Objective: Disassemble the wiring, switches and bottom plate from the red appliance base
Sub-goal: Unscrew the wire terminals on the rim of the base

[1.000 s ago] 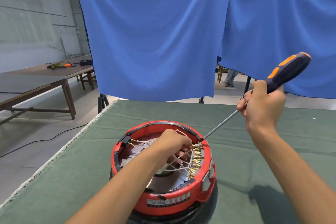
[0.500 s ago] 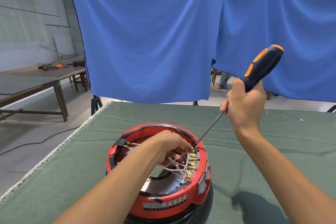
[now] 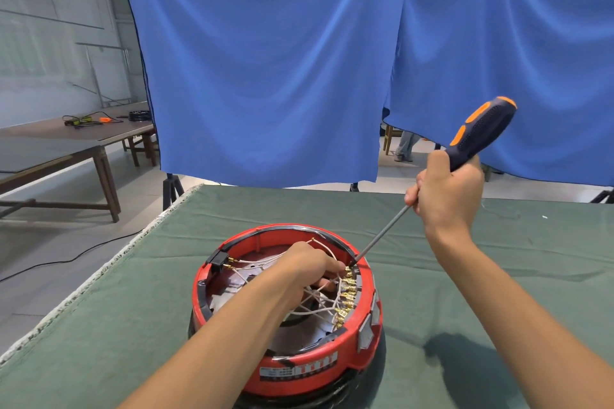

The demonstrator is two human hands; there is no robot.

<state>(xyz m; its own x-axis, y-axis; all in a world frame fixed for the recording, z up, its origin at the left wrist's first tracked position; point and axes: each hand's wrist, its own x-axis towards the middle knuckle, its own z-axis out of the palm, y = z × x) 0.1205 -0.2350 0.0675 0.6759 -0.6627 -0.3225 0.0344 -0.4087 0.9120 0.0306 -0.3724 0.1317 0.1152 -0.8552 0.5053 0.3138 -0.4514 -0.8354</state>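
The round red appliance base [image 3: 309, 372] lies upside down on the green table cover [image 3: 498, 292]. Inside it, white wires [image 3: 319, 304] run to a row of brass terminals [image 3: 347, 295] along the right inner wall, above a grey metal plate [image 3: 299, 335]. My left hand [image 3: 309, 267] reaches into the base, its fingers curled among the wires near the top terminal. My right hand [image 3: 445, 199] grips a screwdriver [image 3: 478, 131] with a dark blue and orange handle; its tip touches the top terminal at the rim.
A black switch block [image 3: 217, 257] sits on the base's left rim, grey switches [image 3: 365, 332] on its right outer wall. Blue cloth [image 3: 265, 60] hangs behind the table. Wooden tables [image 3: 66, 146] with tools stand far left. A cable [image 3: 66, 259] lies on the floor.
My right hand has kept the screwdriver tip at the top terminal, with the handle tilting slightly more upright. My left hand stays among the wires. The camera view has shifted a little.
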